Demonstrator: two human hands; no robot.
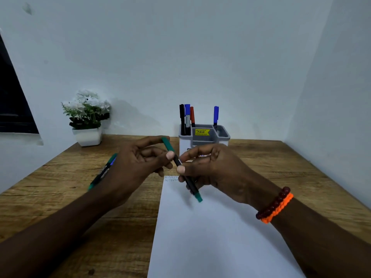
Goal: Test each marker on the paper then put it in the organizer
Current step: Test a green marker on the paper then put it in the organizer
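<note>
Both hands meet above the top of the paper (210, 237) on a green marker (185, 175). The left hand (140, 159) has its fingers curled round the green cap (168, 144) at the far end, and the right hand (208, 169) pinches the black barrel between thumb and forefinger, the green tail end pointing back toward the person. Whether the cap is coming off or going on cannot be told; faint scribbles (171, 178) already sit at the paper's top edge.

If the cap is coming off, a straight pull along the barrel's line serves best, with the right hand holding close to the joint so the marker does not twist or flick ink. If it is going on, the cap should be pushed until it seats fully, since a loose cap would likely dry the tip.

The organizer (204, 137) stands just beyond the hands on the wooden surface (301, 167), with black, blue and red markers (187, 119) upright in its left compartment and another blue one toward the right. More markers (103, 171) lie on the surface behind the left wrist.
</note>
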